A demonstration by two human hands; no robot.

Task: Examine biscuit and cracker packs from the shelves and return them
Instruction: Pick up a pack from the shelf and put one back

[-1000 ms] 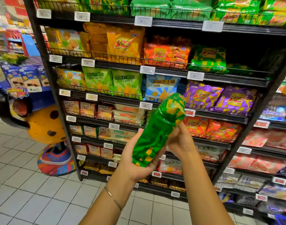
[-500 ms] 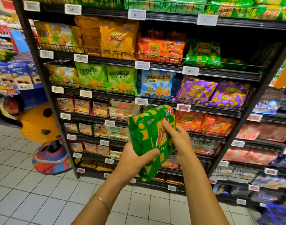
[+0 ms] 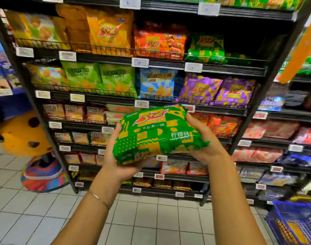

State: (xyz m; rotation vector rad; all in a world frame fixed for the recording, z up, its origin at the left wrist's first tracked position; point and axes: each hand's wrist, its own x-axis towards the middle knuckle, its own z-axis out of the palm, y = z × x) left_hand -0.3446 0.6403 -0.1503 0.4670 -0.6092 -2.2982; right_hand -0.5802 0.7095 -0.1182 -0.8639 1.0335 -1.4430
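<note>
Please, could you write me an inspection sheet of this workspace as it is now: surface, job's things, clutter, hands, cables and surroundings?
Surface: black shelves, full of rows of snack packs, with price tags on the edges.
Job's things: green pack, held flat in front of the shelves, printed front toward the camera; similar packs stand on an upper shelf.
Clutter: nothing seen.
Hands: left hand holds the green pack's left end from below; right hand grips its right end.
Cables: nothing seen.
Surroundings: tiled floor; blue basket at lower right; yellow spotted figure at left.
</note>
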